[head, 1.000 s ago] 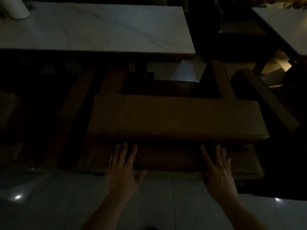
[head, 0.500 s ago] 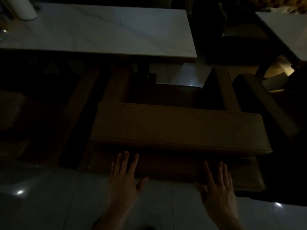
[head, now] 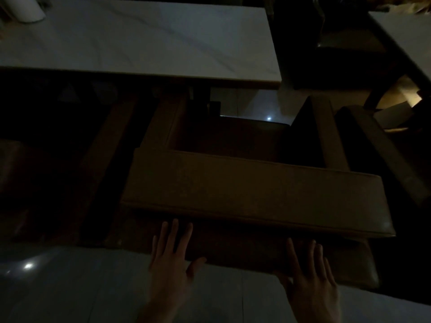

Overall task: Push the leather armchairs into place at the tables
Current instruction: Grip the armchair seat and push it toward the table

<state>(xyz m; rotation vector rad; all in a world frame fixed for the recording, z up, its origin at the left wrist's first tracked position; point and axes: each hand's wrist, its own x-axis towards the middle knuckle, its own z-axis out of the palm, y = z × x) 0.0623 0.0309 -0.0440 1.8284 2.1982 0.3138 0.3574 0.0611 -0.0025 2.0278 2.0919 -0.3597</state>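
Both hands, left hand (head: 171,259) and right hand (head: 311,273), press spread fingers flat on the brown leather armchair (head: 254,194) back, its arms nearing the white marble surface (head: 140,43); uneven pushing risks skewing it into the neighbouring dark chair (head: 382,155).

Dim café or restaurant dining room: marble-look table (head: 140,40) with a brown leather armchair (head: 254,197) drawn up to it, second table (head: 405,36) to the right, more dark seats (head: 345,57) between them, glossy tiled floor (head: 70,287) catching ceiling lights.
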